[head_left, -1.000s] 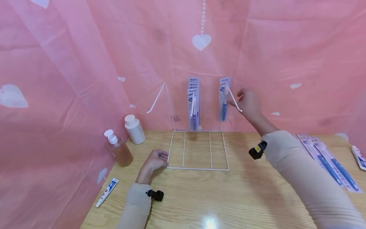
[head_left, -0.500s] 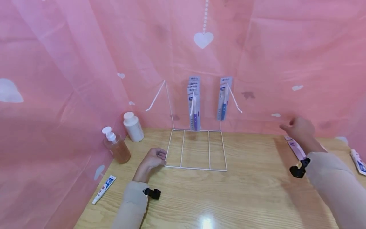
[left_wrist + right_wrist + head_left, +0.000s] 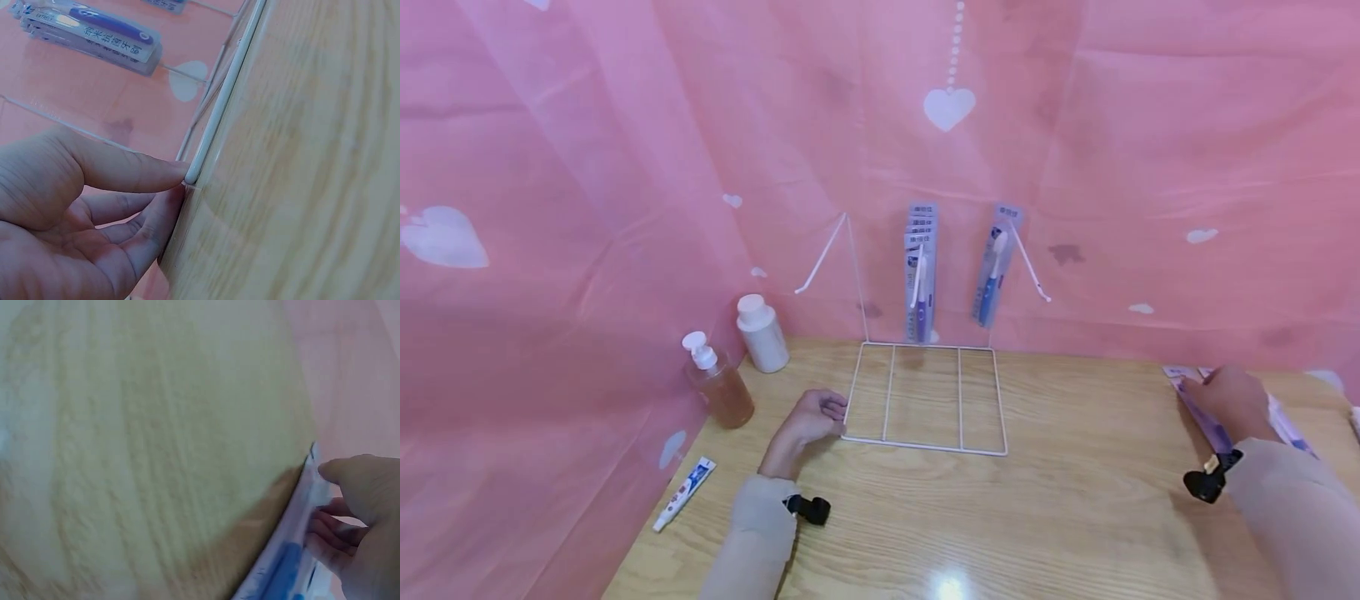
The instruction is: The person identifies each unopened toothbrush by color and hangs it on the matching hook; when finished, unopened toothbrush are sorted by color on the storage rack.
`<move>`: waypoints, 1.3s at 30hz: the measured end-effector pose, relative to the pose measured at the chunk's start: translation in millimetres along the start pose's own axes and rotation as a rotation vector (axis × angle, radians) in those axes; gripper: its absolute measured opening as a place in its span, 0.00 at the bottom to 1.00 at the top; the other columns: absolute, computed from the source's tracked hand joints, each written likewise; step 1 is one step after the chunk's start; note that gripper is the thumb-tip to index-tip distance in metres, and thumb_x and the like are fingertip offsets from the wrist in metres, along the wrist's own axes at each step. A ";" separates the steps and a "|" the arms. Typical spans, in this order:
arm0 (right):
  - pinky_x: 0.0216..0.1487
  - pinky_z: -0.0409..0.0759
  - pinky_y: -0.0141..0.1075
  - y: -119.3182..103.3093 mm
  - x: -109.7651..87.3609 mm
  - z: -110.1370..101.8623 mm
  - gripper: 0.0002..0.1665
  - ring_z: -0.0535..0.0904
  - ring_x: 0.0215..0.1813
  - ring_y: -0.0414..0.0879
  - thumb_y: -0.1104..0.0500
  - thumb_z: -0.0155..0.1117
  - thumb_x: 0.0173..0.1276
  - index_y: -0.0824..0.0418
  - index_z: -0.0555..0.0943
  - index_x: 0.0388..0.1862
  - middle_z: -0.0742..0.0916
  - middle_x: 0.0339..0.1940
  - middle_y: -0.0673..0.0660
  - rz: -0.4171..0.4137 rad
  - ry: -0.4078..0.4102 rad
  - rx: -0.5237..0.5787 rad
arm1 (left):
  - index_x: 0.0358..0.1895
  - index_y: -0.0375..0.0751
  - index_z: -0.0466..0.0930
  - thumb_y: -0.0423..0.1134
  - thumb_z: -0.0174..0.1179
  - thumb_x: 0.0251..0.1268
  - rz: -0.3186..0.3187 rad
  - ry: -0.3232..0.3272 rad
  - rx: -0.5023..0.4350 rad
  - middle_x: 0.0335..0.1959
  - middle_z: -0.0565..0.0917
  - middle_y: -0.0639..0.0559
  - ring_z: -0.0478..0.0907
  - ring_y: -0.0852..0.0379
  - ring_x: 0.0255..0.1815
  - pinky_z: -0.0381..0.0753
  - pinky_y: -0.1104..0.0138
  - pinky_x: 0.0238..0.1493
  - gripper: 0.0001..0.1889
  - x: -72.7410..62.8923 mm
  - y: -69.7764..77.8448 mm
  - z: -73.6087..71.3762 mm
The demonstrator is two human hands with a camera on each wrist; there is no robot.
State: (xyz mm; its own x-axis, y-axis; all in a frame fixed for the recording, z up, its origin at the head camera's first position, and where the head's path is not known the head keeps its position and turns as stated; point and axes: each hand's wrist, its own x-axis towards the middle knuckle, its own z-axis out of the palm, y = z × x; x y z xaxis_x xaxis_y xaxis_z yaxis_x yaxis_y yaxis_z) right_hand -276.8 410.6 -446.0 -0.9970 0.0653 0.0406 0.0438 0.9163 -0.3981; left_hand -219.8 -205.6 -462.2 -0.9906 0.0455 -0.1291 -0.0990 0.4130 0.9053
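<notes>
My left hand pinches the front left corner of a white wire rack, thumb and fingers at the wire in the left wrist view. Several packaged toothbrushes hang in a stack on the rack's middle hook, a purple one in front. One blue toothbrush pack hangs tilted on the right hook, while the left hook carries nothing. At the right, my right hand grips a toothbrush pack near its top end, partly hidden by the hand. That pack shows blue in the right wrist view.
Another toothbrush pack lies beside the right hand. On the left stand a pump bottle of amber liquid and a white bottle, with a toothpaste tube in front. Pink cloth with hearts hangs behind the wooden table.
My right hand has moved from beside the right hook, rightward and down to the packs on the table. The pack on that hook has swung to a tilt. The left hand stays at the rack.
</notes>
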 end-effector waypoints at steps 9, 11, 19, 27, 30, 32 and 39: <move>0.18 0.60 0.39 -0.5 1.8 5.0 0.21 0.67 0.18 0.50 0.57 0.52 0.64 0.57 0.65 0.11 0.69 0.11 0.51 0.000 0.050 -0.034 | 0.45 0.26 0.79 0.15 0.66 0.41 -0.016 0.001 0.000 0.36 0.79 0.43 0.76 0.52 0.37 0.78 0.66 0.39 0.21 3.4 -1.5 1.7; 0.18 0.62 0.40 -0.8 0.8 0.6 0.20 0.68 0.19 0.52 0.58 0.51 0.64 0.59 0.66 0.12 0.71 0.13 0.54 -0.002 0.045 -0.045 | 0.45 0.26 0.79 0.15 0.66 0.41 -0.016 0.003 -0.002 0.36 0.79 0.44 0.76 0.52 0.37 0.78 0.66 0.39 0.21 3.3 -0.5 1.9; 0.13 0.66 0.42 -8.1 -0.2 -19.1 0.20 0.71 0.16 0.51 0.56 0.46 0.66 0.59 0.66 0.13 0.74 0.12 0.55 -0.001 0.113 -0.049 | 0.45 0.25 0.80 0.15 0.66 0.39 0.002 0.007 0.009 0.35 0.80 0.44 0.76 0.52 0.37 0.79 0.65 0.40 0.22 1.1 1.5 1.7; 0.14 0.65 0.40 -37.1 -8.5 -43.3 0.24 0.70 0.14 0.49 0.52 0.49 0.72 0.67 0.73 0.20 0.74 0.11 0.55 -0.034 0.208 0.000 | 0.45 0.25 0.79 0.15 0.66 0.40 0.005 0.013 0.009 0.35 0.80 0.43 0.76 0.52 0.36 0.79 0.66 0.39 0.22 1.7 -1.0 1.8; 0.15 0.68 0.40 -47.2 -16.1 -49.2 0.25 0.72 0.16 0.50 0.52 0.48 0.75 0.75 0.76 0.31 0.77 0.15 0.59 -0.038 0.213 0.015 | 0.45 0.24 0.79 0.15 0.66 0.40 0.011 0.007 0.007 0.34 0.80 0.43 0.76 0.52 0.36 0.79 0.66 0.39 0.21 2.5 -2.1 2.5; 0.15 0.69 0.40 -55.2 -21.4 -53.9 0.25 0.73 0.17 0.51 0.53 0.50 0.75 0.78 0.76 0.38 0.79 0.18 0.63 -0.055 0.237 0.021 | 0.45 0.24 0.79 0.15 0.66 0.40 0.012 0.005 0.000 0.34 0.80 0.43 0.76 0.52 0.36 0.79 0.67 0.39 0.21 3.0 -2.8 2.9; 0.15 0.67 0.36 -106.8 -45.2 -72.2 0.22 0.75 0.19 0.53 0.55 0.58 0.72 0.79 0.79 0.40 0.83 0.27 0.72 -0.224 0.409 0.023 | 0.45 0.25 0.80 0.14 0.66 0.40 -0.001 0.012 -0.001 0.35 0.80 0.43 0.76 0.52 0.36 0.80 0.65 0.39 0.21 1.2 -1.7 3.1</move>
State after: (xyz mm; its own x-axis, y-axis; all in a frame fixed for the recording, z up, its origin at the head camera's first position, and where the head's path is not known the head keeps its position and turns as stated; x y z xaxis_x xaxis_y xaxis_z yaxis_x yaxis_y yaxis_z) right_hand -231.8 338.3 -339.2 -0.8748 0.0211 0.4840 -0.1759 0.9170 -0.3580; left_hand -220.5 -203.4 -465.1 -0.9915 0.0338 -0.1254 -0.1005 0.4120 0.9056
